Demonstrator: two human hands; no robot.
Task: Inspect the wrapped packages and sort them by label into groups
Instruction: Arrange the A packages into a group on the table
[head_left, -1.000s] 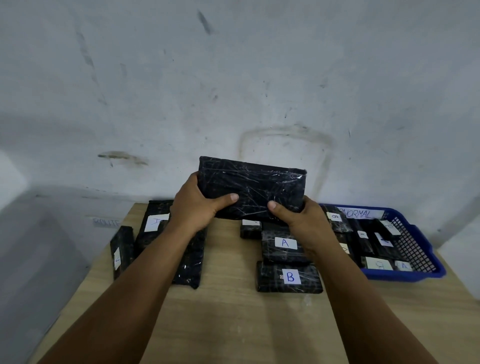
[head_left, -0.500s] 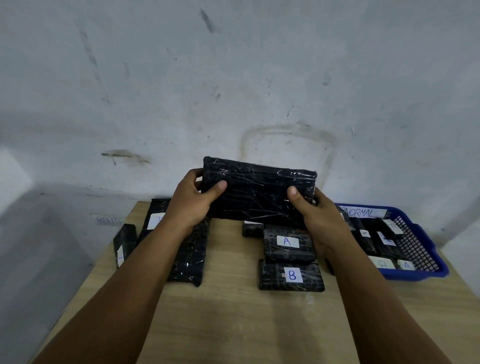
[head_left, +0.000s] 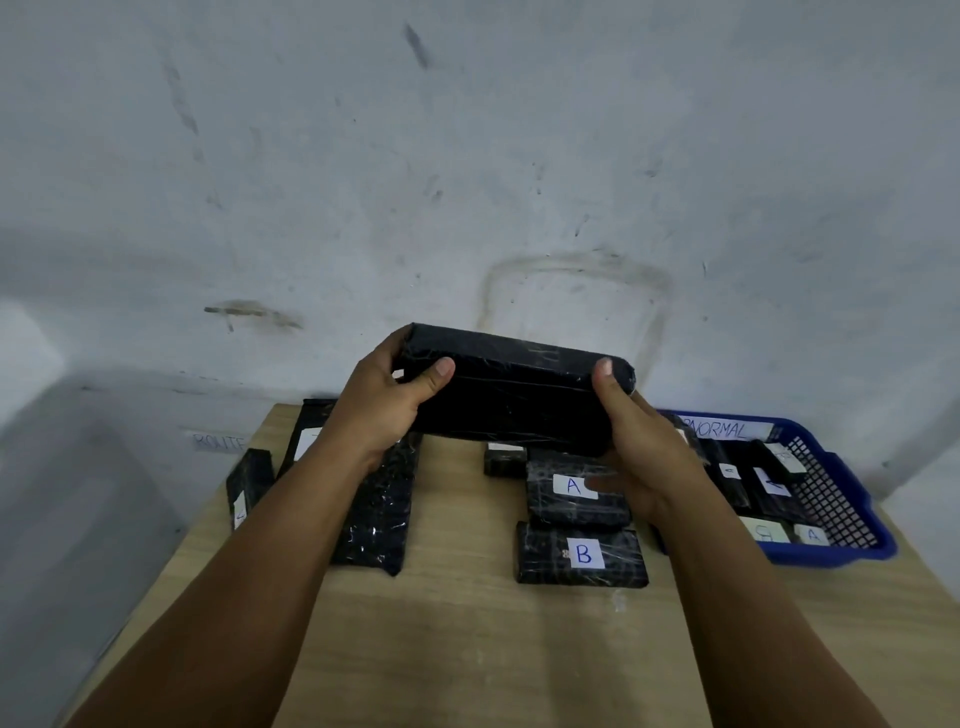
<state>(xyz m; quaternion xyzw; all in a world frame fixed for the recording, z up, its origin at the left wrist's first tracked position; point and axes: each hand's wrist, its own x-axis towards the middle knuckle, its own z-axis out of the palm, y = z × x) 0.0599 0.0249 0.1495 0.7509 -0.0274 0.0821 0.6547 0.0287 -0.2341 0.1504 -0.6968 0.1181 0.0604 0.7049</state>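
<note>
While label hidden: package (head_left: 511, 395) raised mid-frame, tilted for checking
Left hand (head_left: 382, 408): clasping left end
Right hand (head_left: 641, 452): clasping right end

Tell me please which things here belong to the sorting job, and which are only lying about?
Belong to the job:
- black wrapped package, held by left hand and right hand
- package labelled A
- package labelled B
- blue basket holding more labelled packages

Only lying about:
- wooden table
- stained wall

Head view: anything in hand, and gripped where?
Black wrapped package, lifted above the table: left hand grips its left end, right hand its right end.
</note>
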